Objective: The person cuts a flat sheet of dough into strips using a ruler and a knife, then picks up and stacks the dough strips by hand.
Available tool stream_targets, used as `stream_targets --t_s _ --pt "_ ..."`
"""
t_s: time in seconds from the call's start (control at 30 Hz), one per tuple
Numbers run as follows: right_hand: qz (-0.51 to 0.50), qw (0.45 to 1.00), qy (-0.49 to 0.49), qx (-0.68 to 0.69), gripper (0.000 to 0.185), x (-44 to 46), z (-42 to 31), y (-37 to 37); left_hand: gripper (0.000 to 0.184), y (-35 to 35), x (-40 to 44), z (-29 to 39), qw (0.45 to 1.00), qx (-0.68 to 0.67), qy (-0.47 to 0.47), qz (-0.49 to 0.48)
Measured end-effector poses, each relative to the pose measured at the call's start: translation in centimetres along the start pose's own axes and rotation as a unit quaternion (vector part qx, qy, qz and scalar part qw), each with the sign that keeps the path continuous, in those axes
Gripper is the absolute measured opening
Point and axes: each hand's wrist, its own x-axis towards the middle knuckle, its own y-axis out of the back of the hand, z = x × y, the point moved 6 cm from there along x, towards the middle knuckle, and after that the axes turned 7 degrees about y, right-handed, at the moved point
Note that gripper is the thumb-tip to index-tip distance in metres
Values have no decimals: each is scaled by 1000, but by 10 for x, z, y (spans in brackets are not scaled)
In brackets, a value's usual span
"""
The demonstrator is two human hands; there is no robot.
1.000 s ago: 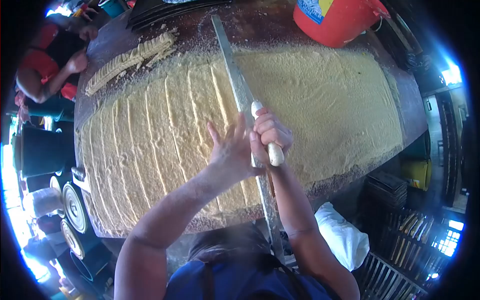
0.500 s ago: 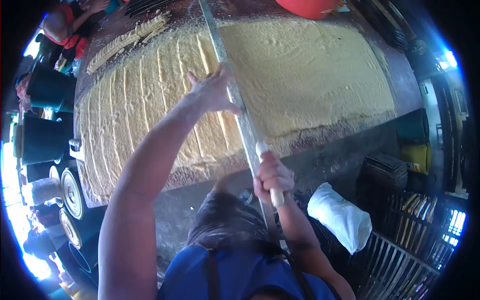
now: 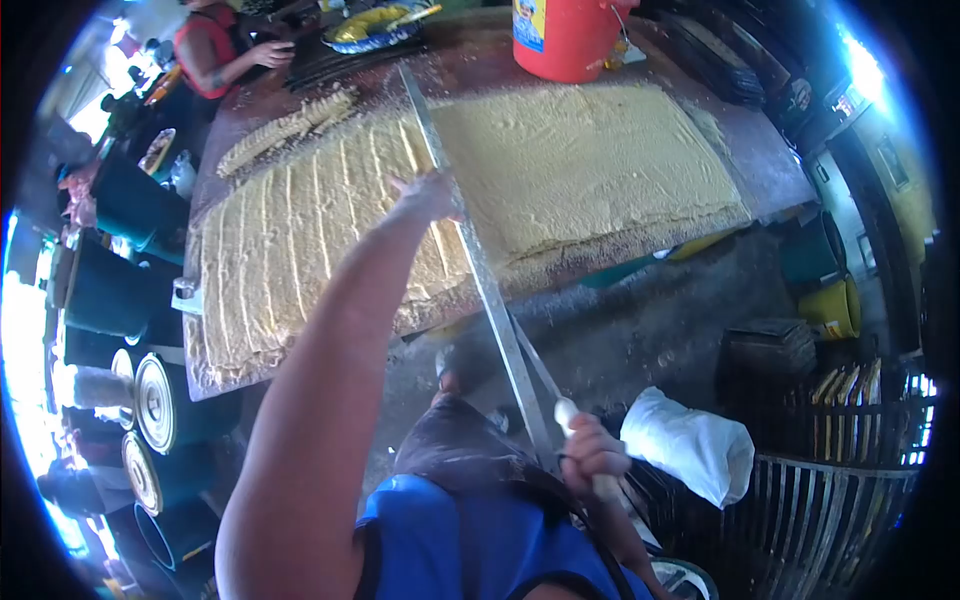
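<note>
A wide sheet of pale yellow dough (image 3: 590, 165) covers the table, with several straight cut lines on its left part. Across it lies a long metal straightedge (image 3: 490, 295), its near end reaching past the table edge toward my body. My left hand (image 3: 430, 195) rests on the straightedge with fingers spread, pressing rather than wrapped round it. Lower right, my right hand (image 3: 595, 452) is closed round the white handle of a knife (image 3: 566, 414). The knife's thin blade points up and left, off the dough, beside the straightedge.
A red bucket (image 3: 565, 45) and a patterned bowl of yellow stuff (image 3: 375, 25) stand on the far side. A ridged dough strip (image 3: 285, 130) lies at the far left. Another person (image 3: 215, 55) stands there. A white sack (image 3: 688, 445) is at right, dark bins (image 3: 110, 290) at left.
My right hand has drawn the knife back toward my body, off the dough and past the table edge. My left hand remains on the straightedge. The view has tilted up, showing more of the far side.
</note>
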Motion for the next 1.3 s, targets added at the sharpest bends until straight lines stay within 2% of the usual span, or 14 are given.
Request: stream_targets --t_s 0.1,0.17,0.2,0.27,0.33,0.37,0.43,0.47,0.53,0.67,0.73,0.87,1.17,1.3 --pt "123 992 -18 -38 40 -1 7 39 106 -29 14 -3 998 -52 -11 -27" --pt "70 981 -99 -153 34 11 12 37 93 -58 37 -5 982 -186 -21 -38" --pt "72 981 -96 -153 34 9 18 36 88 -63 35 -5 986 -168 -1 -1" --pt "-108 922 -229 -294 28 -12 59 23 89 -59 15 4 982 -183 27 37" --pt "-128 931 -233 -250 40 -15 78 3 91 -58 8 9 974 -194 64 101" --pt "-124 931 -232 -254 40 -19 87 -4 91 -60 12 11 974 -194 58 101" --pt "-174 901 -276 -285 61 -37 102 -16 91 -61 9 10 976 -168 76 112" --pt "-171 900 -279 -287 61 -39 107 -17 93 -59 8 10 975 -173 78 119" --pt "-164 908 -330 -199 71 -46 117 -21 94 -57 12 9 975 -170 75 119" --pt "-106 923 -351 -120 69 -61 128 -12 95 -37 3 18 973 -182 60 124" --pt "-93 935 -328 -98 71 -56 127 -4 95 -33 4 25 967 -202 45 151" --pt "-108 940 -293 -137 70 -46 127 8 95 -22 3 45 970 -207 42 124" --pt "-92 925 -351 -109 68 -55 137 17 95 -49 25 40 977 -167 23 131" --pt "-82 919 -374 -90 69 -57 140 16 97 -41 23 41 982 -170 15 86"
